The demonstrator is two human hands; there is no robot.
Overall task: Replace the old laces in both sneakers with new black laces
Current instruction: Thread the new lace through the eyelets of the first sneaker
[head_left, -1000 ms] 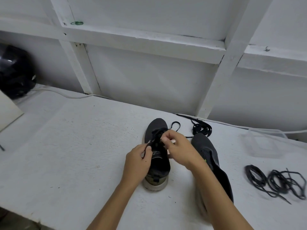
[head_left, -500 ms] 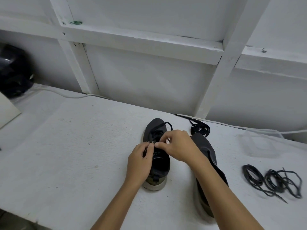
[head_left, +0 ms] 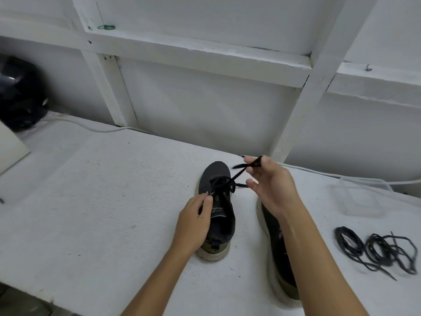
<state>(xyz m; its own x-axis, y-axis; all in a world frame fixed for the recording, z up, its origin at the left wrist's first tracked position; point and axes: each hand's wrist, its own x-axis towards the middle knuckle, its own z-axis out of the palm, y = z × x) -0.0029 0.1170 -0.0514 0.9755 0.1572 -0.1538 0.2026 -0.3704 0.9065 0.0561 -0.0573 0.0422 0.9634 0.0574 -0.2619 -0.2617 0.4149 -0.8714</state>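
- left sneaker (head_left: 217, 208): dark grey upper, olive heel, off-white sole
- lace (head_left: 230, 182) in it: black
- right sneaker (head_left: 281, 265): the same dark grey and olive
- loose laces (head_left: 376, 249): black
- counter (head_left: 102, 190): white, finely speckled
- wall (head_left: 205, 106): plain white
- rubber band (head_left: 106, 26): green

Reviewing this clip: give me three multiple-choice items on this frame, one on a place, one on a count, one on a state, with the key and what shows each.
1. Where do the loose black laces lie?
A. On the table right of the sneakers
B. Inside a sneaker
C. Left of the left hand

2. How many sneakers are on the table?
A. One
B. Two
C. Three

3. What is the right hand doing?
A. Resting flat on the table
B. Pinching a lace raised above the shoe
C. Gripping the shoe's heel

Key: 1 A, the coils sit on bare table at far right. 2 B, the left sneaker and the right sneaker under the forearm. 3 B, the lace runs taut from the eyelets to its fingers, while the left hand steadies the shoe.
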